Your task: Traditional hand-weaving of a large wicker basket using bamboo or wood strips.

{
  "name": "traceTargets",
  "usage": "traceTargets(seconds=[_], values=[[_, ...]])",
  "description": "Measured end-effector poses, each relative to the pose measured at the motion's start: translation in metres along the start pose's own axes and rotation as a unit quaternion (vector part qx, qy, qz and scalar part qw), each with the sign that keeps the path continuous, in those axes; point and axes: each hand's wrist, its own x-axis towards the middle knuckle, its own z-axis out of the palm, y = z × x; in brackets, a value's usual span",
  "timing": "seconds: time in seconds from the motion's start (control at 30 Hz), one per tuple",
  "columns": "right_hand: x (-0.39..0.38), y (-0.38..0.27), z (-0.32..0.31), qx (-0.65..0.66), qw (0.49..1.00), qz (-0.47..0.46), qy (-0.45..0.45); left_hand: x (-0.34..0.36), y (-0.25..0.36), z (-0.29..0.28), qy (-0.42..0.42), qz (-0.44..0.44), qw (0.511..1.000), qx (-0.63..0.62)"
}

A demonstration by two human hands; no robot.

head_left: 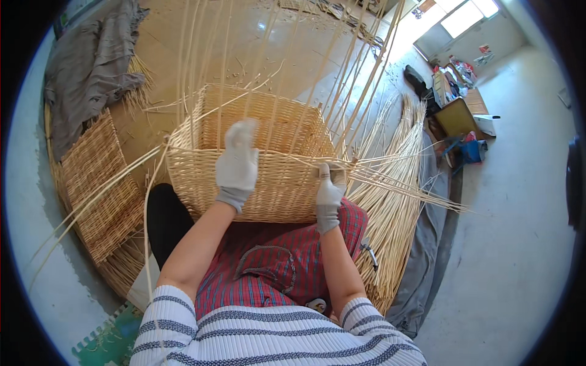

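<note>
The right hand (330, 195) pinches the woven rim (281, 154) near the right corner; the left hand (238, 161) is blurred, so I cannot tell its grip. The wicker basket (274, 189) sits over the plaid apron (308, 262). Best to press each loose rod (421, 195) snug and keep the tall stakes (377, 67) straight.

Upright rods (379, 64) fence the open basket (274, 189), leaving gaps.

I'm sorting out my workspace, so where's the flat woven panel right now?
In the head view, the flat woven panel is on the left side, to the left of the basket and just below the grey cloth.
</note>
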Motion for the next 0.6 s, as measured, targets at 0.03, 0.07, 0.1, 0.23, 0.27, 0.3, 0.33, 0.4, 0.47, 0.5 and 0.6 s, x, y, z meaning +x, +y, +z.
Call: traceTargets(seconds=[0.03, 0.07, 0.1, 0.23, 0.27, 0.3, 0.33, 0.4, 0.47, 0.5, 0.6], values=[[-0.001, 0.005, -0.017, -0.133, 0.991, -0.001, 0.005, 0.002, 0.014, 0.01, -0.009, 0.003, 1.0, -0.003], [0.023, 0.01, -0.021, -0.136, 0.989, 0.044, -0.036, -0.003, 0.037, 0.02, -0.124, 0.068, 0.988, 0.068], [0.03, -0.017, 0.014, -0.253, 0.96, -0.09, -0.074, -0.01, 0.044, 0.025, -0.232, 0.122, 0.953, 0.151], [0.087, -0.064, 0.04, -0.389, 0.868, -0.297, -0.08, -0.011, 0.044, 0.059, -0.202, 0.104, 0.951, 0.21], [0.084, -0.068, 0.017, -0.121, 0.954, -0.257, -0.098, -0.012, 0.04, 0.059, -0.204, 0.104, 0.951, 0.21], [0.078, -0.071, -0.004, 0.16, 0.961, -0.197, -0.109, -0.011, 0.036, 0.056, -0.222, 0.103, 0.945, 0.218], [0.062, -0.064, -0.031, 0.083, 0.993, -0.079, -0.003, -0.009, 0.036, 0.056, -0.241, 0.106, 0.939, 0.223], [0.05, -0.047, -0.086, -0.004, 0.993, 0.029, 0.115, 0.004, 0.062, 0.068, -0.147, 0.219, 0.951, 0.158], [0.037, -0.033, -0.109, -0.176, 0.981, 0.005, 0.081, 0.003, 0.087, 0.086, -0.093, 0.293, 0.949, 0.066], [0.048, -0.039, -0.1, -0.297, 0.942, -0.144, 0.066, 0.001, 0.106, 0.097, -0.101, 0.293, 0.948, 0.068], [0.108, -0.046, -0.089, -0.426, 0.887, -0.176, 0.016, 0.002, 0.139, 0.125, -0.352, 0.02, 0.934, 0.061]])
